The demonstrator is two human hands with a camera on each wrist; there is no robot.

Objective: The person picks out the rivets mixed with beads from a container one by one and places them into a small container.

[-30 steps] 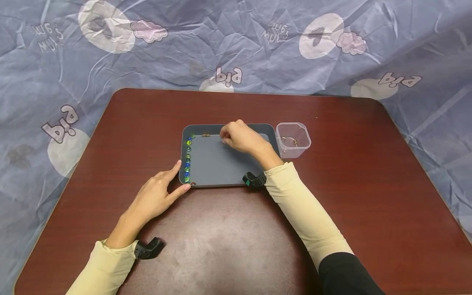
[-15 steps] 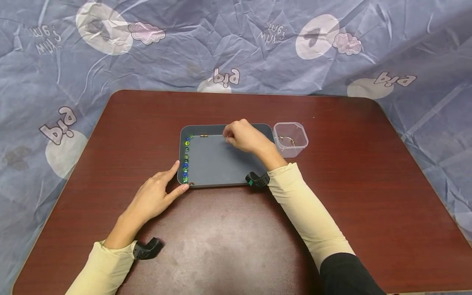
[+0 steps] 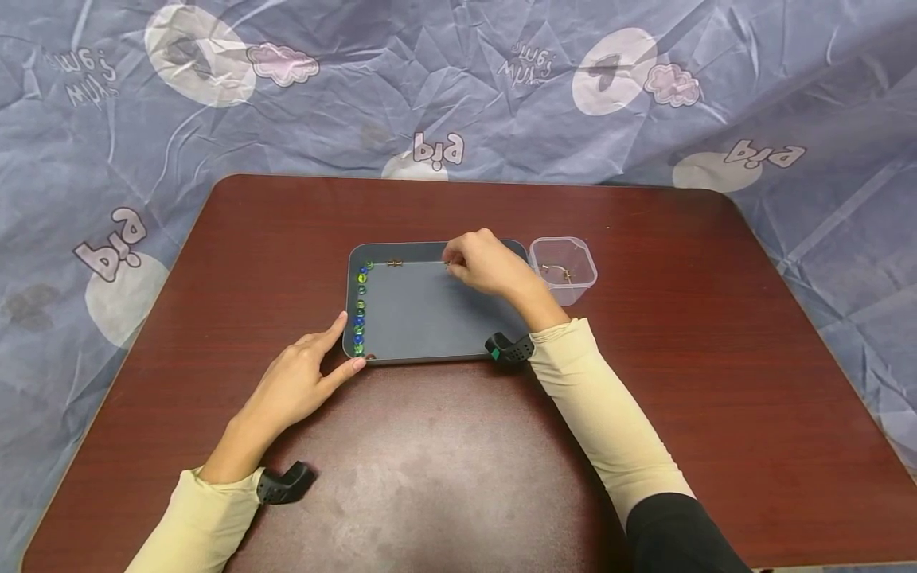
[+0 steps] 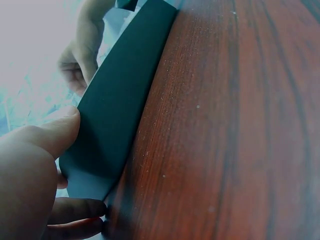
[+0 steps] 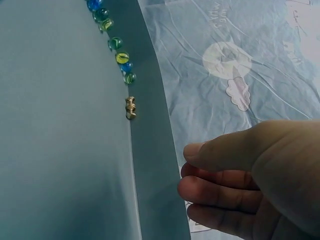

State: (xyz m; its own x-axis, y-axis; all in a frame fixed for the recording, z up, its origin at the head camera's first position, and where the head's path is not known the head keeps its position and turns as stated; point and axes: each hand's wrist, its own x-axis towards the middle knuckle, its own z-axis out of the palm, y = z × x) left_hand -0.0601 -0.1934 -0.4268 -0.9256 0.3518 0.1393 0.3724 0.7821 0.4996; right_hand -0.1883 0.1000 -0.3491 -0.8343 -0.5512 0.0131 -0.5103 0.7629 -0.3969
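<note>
A shallow grey tray (image 3: 430, 318) lies on the table. My left hand (image 3: 294, 382) rests against its near left corner, fingers fairly straight and thumb on the near rim (image 4: 120, 95). Over the tray's far edge is my right hand (image 3: 487, 259), its fingers bent. In the right wrist view, the right hand (image 5: 235, 175) shows no object between thumb and fingers; whether something small is pinched is unclear. A small knobbed gold piece (image 5: 130, 107) lies along the far edge. Glass marbles (image 5: 122, 57), green, blue and yellow, line the left side.
A clear plastic box (image 3: 566, 270) with several small gold pieces (image 3: 566, 274) stands against the tray's right side. The brown wooden table (image 3: 688, 318) extends around them, and a printed grey-blue cloth (image 3: 501, 95) hangs behind it.
My right hand has moved slightly right along the tray's far edge, away from the gold piece. The left hand stays at the corner; the head view has shifted a little.
</note>
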